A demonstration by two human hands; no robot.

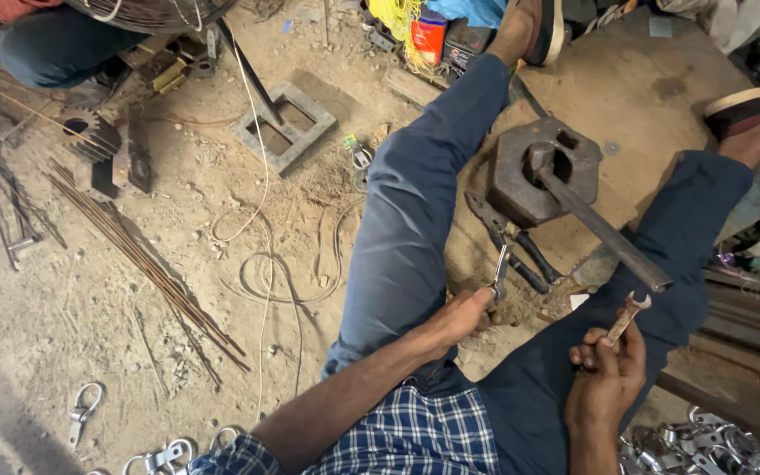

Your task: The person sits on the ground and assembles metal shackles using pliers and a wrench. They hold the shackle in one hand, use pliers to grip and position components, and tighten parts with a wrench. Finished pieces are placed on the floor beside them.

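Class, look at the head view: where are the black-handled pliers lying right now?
The pliers lie on the wooden board between the person's legs, just left of the metal block and beyond the left hand.

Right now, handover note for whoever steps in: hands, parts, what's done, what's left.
Left hand: shut on a small shiny metal clip, held low between the legs.
Right hand: shut on a small rusty open-ended spanner, jaw end up.
Heavy rusty octagonal metal block sits on the wooden board, with a long steel bar standing in its hole.
Black-handled pliers lie beside the block.
Pile of shiny clips by the right hip; loose ones on the dirt floor.
Done and left: cannot tell.
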